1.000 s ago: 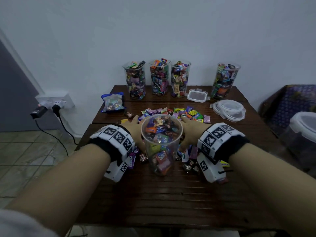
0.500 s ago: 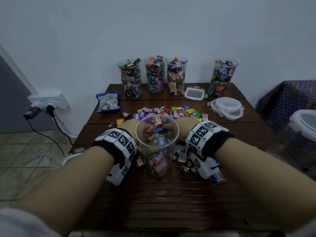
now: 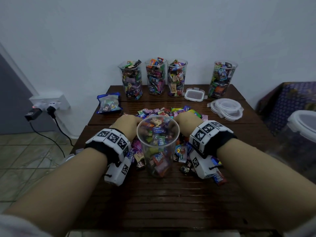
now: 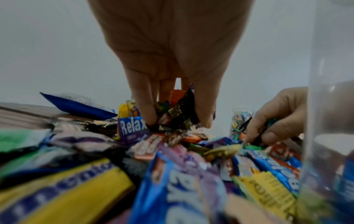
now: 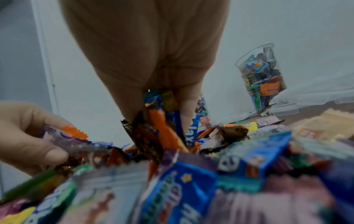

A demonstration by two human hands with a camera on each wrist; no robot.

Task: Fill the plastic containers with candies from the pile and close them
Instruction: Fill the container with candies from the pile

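Your left hand (image 4: pixel 168 63) and right hand (image 5: pixel 145 60) both reach into the candy pile (image 3: pixel 164 112) on the counter (image 3: pixel 171 194), one on each side of the clear container (image 3: pixel 158 146), which stands upright between your wrists, partly filled and uncovered. Each hand has its fingers curled down around a bunch of wrapped candies. The pile lies just behind and around the container's base, touching it.

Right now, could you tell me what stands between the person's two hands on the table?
The open clear container, partly filled with candies, stands between the left hand and right hand; the head view shows it.
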